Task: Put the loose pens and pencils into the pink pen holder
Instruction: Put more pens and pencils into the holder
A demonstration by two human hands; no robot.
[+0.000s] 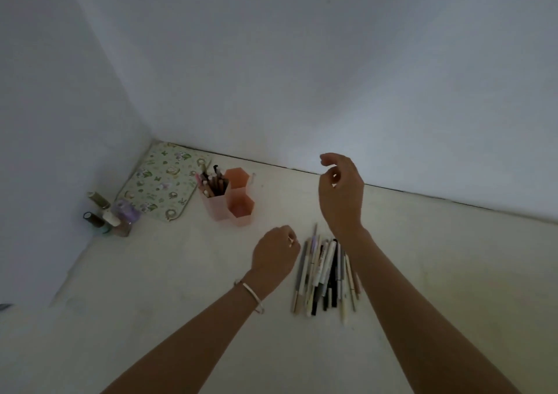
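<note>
One cell of the holder (227, 200) is filled, but a pile of pens (324, 275) lies beside the closed left grip (276, 250), below the loosely curled, empty right grip (341, 188).

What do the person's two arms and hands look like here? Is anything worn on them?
Both forearms are bare, with no sleeves in view. The left hand has a thin, light-coloured bangle around the wrist and what looks like a small ring on one finger. The right hand shows no jewellery, watch or glove.
</note>
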